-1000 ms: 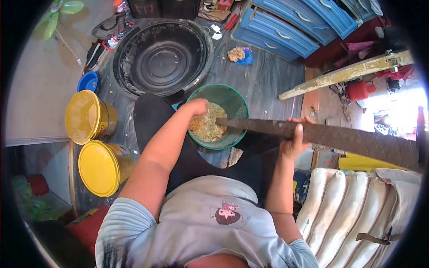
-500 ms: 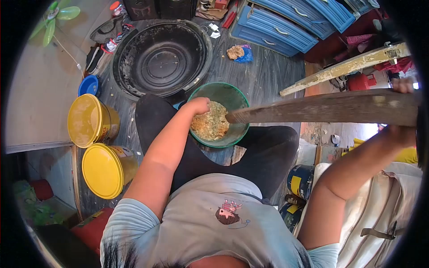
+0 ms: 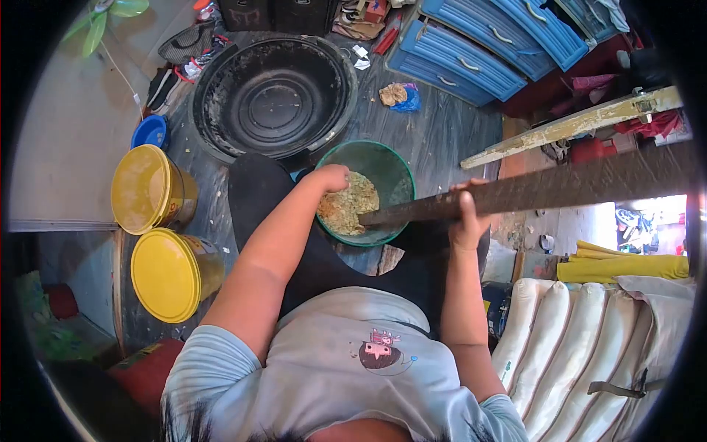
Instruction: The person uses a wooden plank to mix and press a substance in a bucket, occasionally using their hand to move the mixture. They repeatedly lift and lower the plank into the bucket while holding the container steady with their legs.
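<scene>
Between my legs stands a green bucket (image 3: 401,163) with a crumbly, yellowish-brown mixture (image 3: 353,206) in it. My left hand (image 3: 335,178) reaches over the bucket's left rim, fingers curled down at the mixture; whether they hold some of it is hidden. A long, dark wooden plank (image 3: 545,190) slants in from the right, its narrow end resting in the mixture. My right hand (image 3: 468,217) is wrapped round the plank a little right of the bucket, the thumb on the near side.
A large black tub (image 3: 276,103) lies beyond the bucket. Two yellow buckets, one open (image 3: 140,190) and one lidded (image 3: 166,276), and a blue bowl (image 3: 149,132) stand at left. Blue drawers (image 3: 456,62), a pale beam (image 3: 574,127) and a white ribbed cushion (image 3: 567,346) are at right.
My right hand has moved from the plank's far right end down to near the bucket. The plank's lower end has shifted slightly left and down. My left hand stays at the mixture.
</scene>
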Action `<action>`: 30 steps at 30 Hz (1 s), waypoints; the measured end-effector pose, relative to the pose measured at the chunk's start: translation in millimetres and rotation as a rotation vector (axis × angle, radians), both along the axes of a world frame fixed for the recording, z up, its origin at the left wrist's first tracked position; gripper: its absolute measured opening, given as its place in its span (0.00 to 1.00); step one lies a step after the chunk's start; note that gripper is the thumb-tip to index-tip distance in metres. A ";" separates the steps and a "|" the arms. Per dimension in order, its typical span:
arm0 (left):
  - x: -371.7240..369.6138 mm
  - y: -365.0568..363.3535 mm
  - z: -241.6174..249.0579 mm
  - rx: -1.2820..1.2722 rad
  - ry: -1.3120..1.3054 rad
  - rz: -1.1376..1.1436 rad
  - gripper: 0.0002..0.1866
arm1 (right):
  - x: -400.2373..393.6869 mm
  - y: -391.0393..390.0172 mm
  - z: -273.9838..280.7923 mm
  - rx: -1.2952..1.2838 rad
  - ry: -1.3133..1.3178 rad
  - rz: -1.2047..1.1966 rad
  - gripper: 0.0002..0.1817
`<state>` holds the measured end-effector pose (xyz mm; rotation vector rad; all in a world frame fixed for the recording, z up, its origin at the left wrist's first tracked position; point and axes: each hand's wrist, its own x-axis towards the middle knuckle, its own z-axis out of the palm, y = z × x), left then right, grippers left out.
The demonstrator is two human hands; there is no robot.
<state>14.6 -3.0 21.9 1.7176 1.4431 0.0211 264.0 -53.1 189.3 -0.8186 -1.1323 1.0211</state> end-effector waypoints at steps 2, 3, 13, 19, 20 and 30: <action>0.7 4.0 -5.2 0.046 0.024 -0.022 0.27 | -0.4 -9.7 18.7 0.049 -0.009 0.010 0.19; -0.3 7.0 -0.5 0.060 0.024 -0.006 0.27 | 0.4 -11.0 34.9 0.095 -0.036 0.045 0.20; -0.4 1.7 -18.0 0.077 -0.027 0.032 0.22 | 58.9 31.9 306.0 0.360 -0.210 0.528 0.36; -4.8 -2.8 -11.0 0.007 0.021 0.010 0.26 | 39.8 33.5 196.6 0.363 -0.380 0.034 0.20; -6.5 -3.1 -15.9 0.010 0.022 0.016 0.26 | 36.2 32.4 146.3 0.315 -0.504 -0.116 0.16; 73.5 -29.1 114.0 0.305 -0.808 0.191 0.46 | 5.6 24.8 -16.3 -0.251 -0.431 0.065 0.16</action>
